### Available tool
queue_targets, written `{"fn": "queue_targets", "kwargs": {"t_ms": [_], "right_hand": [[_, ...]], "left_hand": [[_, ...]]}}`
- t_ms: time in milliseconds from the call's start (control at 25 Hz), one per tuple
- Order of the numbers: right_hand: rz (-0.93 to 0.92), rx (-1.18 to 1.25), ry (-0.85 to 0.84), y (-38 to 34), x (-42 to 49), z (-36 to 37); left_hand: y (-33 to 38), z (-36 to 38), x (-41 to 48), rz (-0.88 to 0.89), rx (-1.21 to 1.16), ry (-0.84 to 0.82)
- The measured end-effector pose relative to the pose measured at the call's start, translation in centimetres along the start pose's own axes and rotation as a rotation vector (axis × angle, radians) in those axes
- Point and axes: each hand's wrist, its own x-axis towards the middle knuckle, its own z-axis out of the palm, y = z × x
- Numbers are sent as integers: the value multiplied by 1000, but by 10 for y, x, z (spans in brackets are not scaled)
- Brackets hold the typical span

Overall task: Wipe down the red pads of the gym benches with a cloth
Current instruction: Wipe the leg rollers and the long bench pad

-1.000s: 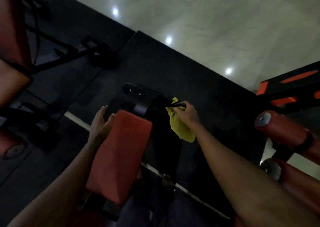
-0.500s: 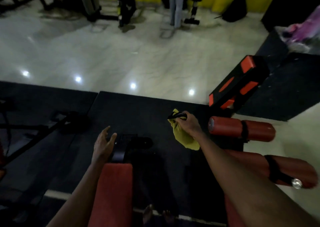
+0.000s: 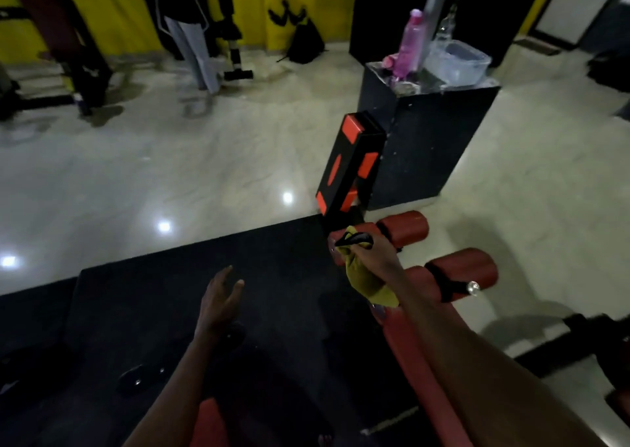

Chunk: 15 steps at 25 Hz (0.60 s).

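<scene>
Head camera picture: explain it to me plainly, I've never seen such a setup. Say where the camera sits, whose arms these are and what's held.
No machine here: a person wears one wide-angle camera on the head, looking forward and down, so the two bare arms are their own. The right hand grips a yellow cloth, with a dark strap, close by a bench's red roller pads. The left hand is open above the black floor mat, holding nothing. Beyond stand a black-and-orange step block and a black pedestal carrying a pink bottle and a clear tub.

dim, soft picture; lamp glare spots on the glossy floor (image 3: 163,226).
</scene>
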Motion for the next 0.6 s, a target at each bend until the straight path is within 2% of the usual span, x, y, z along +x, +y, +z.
{"fn": "queue_targets", "kwargs": {"t_ms": [240, 600], "right_hand": [[141, 50, 106, 65, 16, -35], [294, 158, 142, 93, 103, -37]], "left_hand": [[53, 64, 32, 39, 56, -193], [93, 121, 115, 73, 177, -299]]}}
